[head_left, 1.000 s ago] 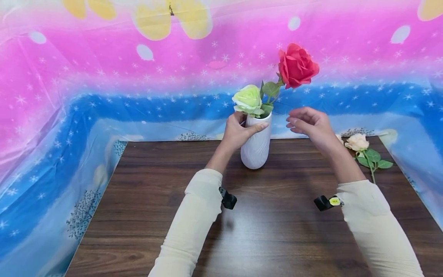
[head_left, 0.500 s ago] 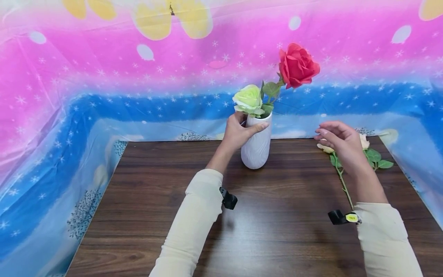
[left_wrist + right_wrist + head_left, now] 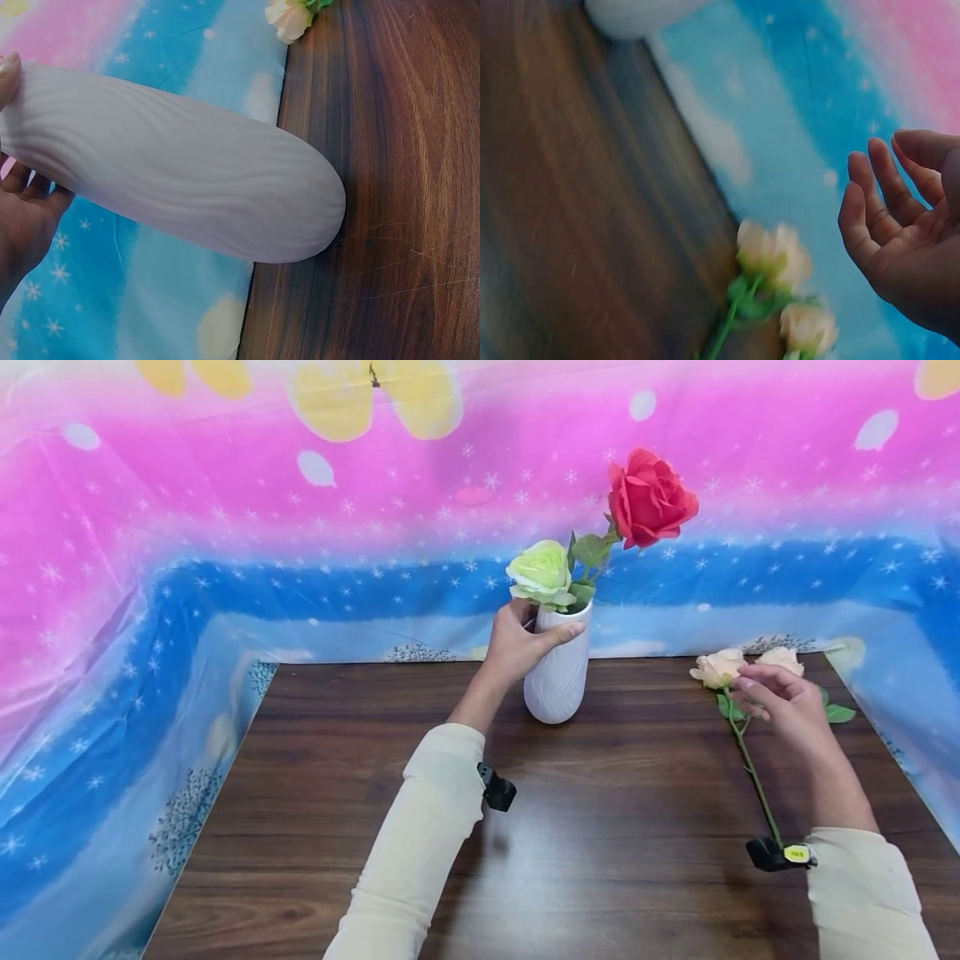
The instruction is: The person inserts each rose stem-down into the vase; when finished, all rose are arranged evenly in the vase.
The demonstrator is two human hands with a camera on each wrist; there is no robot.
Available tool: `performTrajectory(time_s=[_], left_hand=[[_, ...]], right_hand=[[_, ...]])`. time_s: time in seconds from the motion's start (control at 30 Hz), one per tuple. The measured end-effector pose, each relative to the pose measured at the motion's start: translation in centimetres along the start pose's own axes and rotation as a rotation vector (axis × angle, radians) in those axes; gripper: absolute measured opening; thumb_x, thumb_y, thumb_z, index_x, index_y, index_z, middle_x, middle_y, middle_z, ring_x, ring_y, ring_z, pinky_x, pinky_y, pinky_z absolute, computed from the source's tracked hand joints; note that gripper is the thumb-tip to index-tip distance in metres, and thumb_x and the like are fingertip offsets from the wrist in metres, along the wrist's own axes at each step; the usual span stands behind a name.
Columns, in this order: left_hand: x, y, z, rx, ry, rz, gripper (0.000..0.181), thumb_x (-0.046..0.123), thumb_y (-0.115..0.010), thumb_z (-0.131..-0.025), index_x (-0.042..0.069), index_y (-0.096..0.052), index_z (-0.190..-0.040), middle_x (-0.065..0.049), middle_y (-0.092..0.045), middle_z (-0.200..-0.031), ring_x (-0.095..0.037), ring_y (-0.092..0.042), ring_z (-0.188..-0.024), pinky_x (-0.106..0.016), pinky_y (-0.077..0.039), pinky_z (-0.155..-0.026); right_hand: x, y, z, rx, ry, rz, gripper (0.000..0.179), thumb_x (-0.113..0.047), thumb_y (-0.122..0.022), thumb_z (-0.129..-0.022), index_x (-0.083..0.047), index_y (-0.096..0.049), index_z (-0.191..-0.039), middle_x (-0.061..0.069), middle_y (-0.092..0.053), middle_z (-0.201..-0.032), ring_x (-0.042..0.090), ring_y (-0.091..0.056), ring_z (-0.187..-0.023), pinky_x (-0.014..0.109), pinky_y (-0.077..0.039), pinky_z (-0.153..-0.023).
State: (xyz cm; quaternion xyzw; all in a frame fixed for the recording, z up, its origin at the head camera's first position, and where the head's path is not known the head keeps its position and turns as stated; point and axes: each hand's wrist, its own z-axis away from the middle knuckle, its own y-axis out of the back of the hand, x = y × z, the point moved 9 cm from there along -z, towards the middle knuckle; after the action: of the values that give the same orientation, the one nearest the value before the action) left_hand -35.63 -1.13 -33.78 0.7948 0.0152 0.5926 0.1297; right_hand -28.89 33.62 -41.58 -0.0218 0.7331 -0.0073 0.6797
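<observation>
A white ribbed vase (image 3: 558, 681) stands upright towards the back of the table, holding a pale green rose (image 3: 542, 572) and a taller red rose (image 3: 651, 500). My left hand (image 3: 516, 647) grips the vase near its rim, thumb across the front; the left wrist view shows the vase body (image 3: 187, 165) close up. My right hand (image 3: 795, 710) hovers over two cream roses lying at the back right, one (image 3: 717, 668) with a long stem, the other (image 3: 782, 658) partly hidden behind the hand. In the right wrist view its fingers (image 3: 889, 199) are loosely bent, holding nothing, apart from the roses.
The dark wooden table (image 3: 360, 827) ends at a back edge just behind the vase. A pink and blue patterned cloth (image 3: 337, 543) hangs behind and around the sides. Black wrist cameras (image 3: 497, 787) sit on both sleeves.
My right hand has moved right and towards me, from beside the vase to over the cream roses. My left hand keeps its grip on the vase.
</observation>
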Motion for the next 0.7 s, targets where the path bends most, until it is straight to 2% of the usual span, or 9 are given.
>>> performTrajectory(time_s=[0.23, 0.43, 0.57, 0.63, 0.7], left_hand=[[0.0, -0.1, 0.0, -0.002, 0.004, 0.005, 0.056, 0.022, -0.083, -0.086, 0.010, -0.058, -0.135, -0.012, -0.067, -0.133, -0.024, -0.065, -0.125, -0.040, -0.055, -0.105], [0.1, 0.0, -0.1, -0.003, -0.005, -0.005, 0.056, 0.022, -0.082, -0.087, 0.011, -0.057, -0.135, -0.012, -0.067, -0.132, -0.025, -0.066, -0.124, -0.041, -0.056, -0.104], [0.1, 0.0, 0.0, -0.006, 0.000, 0.001, 0.056, 0.023, -0.082, -0.087, 0.011, -0.057, -0.136, -0.011, -0.066, -0.133, -0.024, -0.065, -0.126, -0.040, -0.055, -0.105], [0.0, 0.0, 0.0, -0.007, 0.005, -0.003, 0.056, 0.023, -0.082, -0.088, 0.012, -0.057, -0.136, -0.011, -0.066, -0.133, -0.024, -0.065, -0.126, -0.040, -0.055, -0.105], [0.0, 0.0, 0.1, -0.008, 0.007, -0.005, 0.057, 0.024, -0.082, -0.088, 0.012, -0.056, -0.137, -0.011, -0.066, -0.134, -0.024, -0.065, -0.126, -0.041, -0.055, -0.106]], right_hand=[[3.7, 3.7, 1.0, 0.032, -0.122, -0.018, 0.017, -0.009, -0.062, -0.101, -0.022, -0.070, -0.109, -0.015, -0.077, -0.095, 0.000, -0.073, -0.083, 0.015, -0.059, -0.071], [7.2, 5.7, 1.3, 0.051, -0.240, 0.100, 0.017, -0.014, -0.060, -0.103, -0.029, -0.068, -0.105, -0.021, -0.074, -0.091, -0.003, -0.070, -0.081, 0.016, -0.059, -0.068], [8.8, 6.3, 1.4, 0.040, -0.262, 0.306, 0.013, -0.018, -0.057, -0.104, -0.028, -0.065, -0.109, -0.030, -0.066, -0.090, -0.008, -0.067, -0.080, 0.015, -0.058, -0.069], [9.3, 6.4, 1.4, 0.038, -0.262, 0.432, 0.015, -0.021, -0.056, -0.105, -0.018, -0.065, -0.116, -0.034, -0.061, -0.089, -0.010, -0.064, -0.080, 0.014, -0.057, -0.070], [9.6, 6.4, 1.4, 0.036, -0.256, 0.555, 0.028, -0.024, -0.055, -0.105, -0.006, -0.062, -0.125, -0.035, -0.057, -0.088, -0.013, -0.061, -0.080, 0.014, -0.056, -0.070]])
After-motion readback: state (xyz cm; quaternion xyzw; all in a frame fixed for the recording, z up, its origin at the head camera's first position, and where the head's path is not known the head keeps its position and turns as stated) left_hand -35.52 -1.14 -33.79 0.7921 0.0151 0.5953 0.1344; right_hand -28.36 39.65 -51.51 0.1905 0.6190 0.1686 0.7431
